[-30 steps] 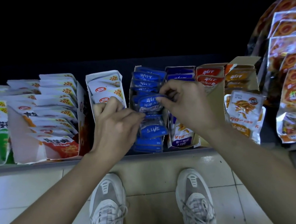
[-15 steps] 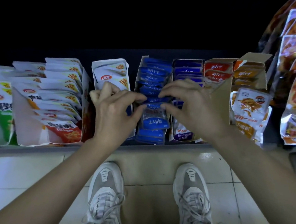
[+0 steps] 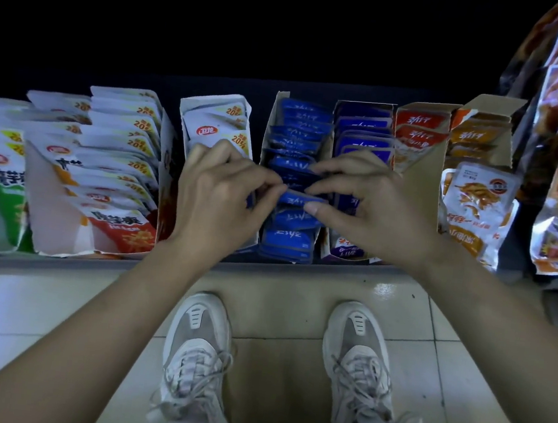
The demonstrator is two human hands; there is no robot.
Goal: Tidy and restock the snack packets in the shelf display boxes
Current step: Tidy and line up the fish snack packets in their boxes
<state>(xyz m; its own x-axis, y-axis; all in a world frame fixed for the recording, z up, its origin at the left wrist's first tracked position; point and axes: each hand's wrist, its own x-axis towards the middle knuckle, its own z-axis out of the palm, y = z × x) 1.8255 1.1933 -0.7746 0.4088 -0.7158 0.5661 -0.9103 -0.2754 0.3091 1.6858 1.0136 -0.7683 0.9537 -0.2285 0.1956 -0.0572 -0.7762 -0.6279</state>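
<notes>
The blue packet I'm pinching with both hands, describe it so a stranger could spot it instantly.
On the shelf, find the open box of blue packets between the white box and the purple box. Midway along its row, one blue packet is pinched at its ends by the left hand and right hand; it alone is held from both sides.

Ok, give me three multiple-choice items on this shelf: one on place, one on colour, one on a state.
1. Where do the left hand and right hand meet?
A. Over the box of blue packets
B. Over a basket
C. Over a trolley

2. What colour is the packet they hold?
A. Red
B. Green
C. Blue

3. What is the left hand doing?
A. Lying flat
B. Pinching the packet
C. Hanging idle

Answers: 1 A, both hands sit over that box; 2 C, the packet between the fingertips is blue; 3 B, its fingertips close on the packet's end.
</notes>
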